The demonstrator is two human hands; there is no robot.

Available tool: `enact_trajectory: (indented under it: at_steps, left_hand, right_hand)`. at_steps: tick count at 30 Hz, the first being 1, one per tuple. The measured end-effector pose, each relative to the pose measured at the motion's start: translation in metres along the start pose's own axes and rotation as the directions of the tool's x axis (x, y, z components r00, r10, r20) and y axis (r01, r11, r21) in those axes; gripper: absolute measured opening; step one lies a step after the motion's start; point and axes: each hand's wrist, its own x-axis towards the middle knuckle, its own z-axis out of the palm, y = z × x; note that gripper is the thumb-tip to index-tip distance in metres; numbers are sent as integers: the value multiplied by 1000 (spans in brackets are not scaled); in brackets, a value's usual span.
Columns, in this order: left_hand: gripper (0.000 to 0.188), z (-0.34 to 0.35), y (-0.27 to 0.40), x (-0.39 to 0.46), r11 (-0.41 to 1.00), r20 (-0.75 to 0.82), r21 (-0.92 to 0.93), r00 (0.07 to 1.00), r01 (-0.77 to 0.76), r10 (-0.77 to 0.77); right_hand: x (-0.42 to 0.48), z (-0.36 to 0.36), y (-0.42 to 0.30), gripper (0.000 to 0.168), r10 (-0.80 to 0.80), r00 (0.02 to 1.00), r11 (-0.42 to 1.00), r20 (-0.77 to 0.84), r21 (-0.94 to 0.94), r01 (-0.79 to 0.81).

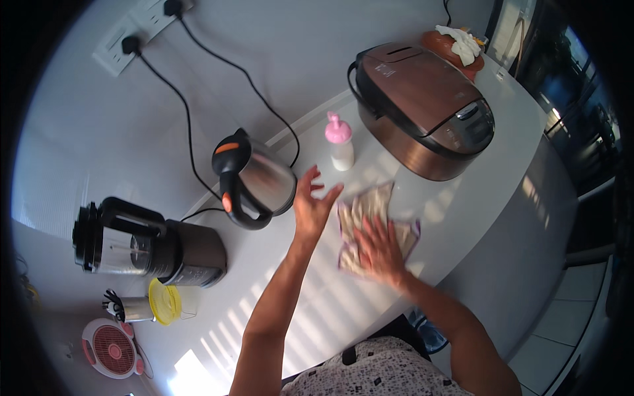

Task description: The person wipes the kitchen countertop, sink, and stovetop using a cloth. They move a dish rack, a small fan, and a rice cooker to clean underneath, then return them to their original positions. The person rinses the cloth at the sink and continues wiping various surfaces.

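A beige cleaning cloth point(369, 205) with purple edging lies crumpled on the white countertop point(322, 307). My right hand point(379, 250) rests palm down on it, fingers slightly spread and pressing rather than gripping. Raised above the counter, my left hand point(313, 205) has its thumb and fingers apart and nothing between them. Just left of that hand stands an electric kettle point(270, 178) with a steel body and a black-and-orange handle. Beyond the fingertips is a small clear bottle point(342, 156) with a pink cap and white contents.
A brown rice cooker point(416, 94) stands at the back right, before a reddish-brown pot point(440, 44) topped by white cloth point(463, 44). Leftward are a blender point(193, 252), a yellow-rimmed container point(166, 302), a metal utensil holder point(136, 309) and a pink-and-white fan point(114, 349). Black cords point(188, 114) run to wall sockets.
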Motion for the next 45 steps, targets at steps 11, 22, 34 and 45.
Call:
enact_trajectory:
  at_steps: [11,22,34,45]
  left_hand:
    - [64,64,-8,102,995,-151,-89,987,45,-58]
    - [60,-71,10,-94,996,-315,89,949,14,15]
    - [71,-90,4,-120,970,-400,242,912,12,88]
    - [67,-11,8,-33,979,-214,189,969,-82,122]
  right_hand:
    - [66,11,67,79,81,988,997,-131,16,-79]
    - [300,75,56,78,286,919,953,-271,180,-244]
    - [95,28,-4,54,-286,953,944,95,200,264]
    - [-67,-50,194,58,221,968,970,-115,-73,-230]
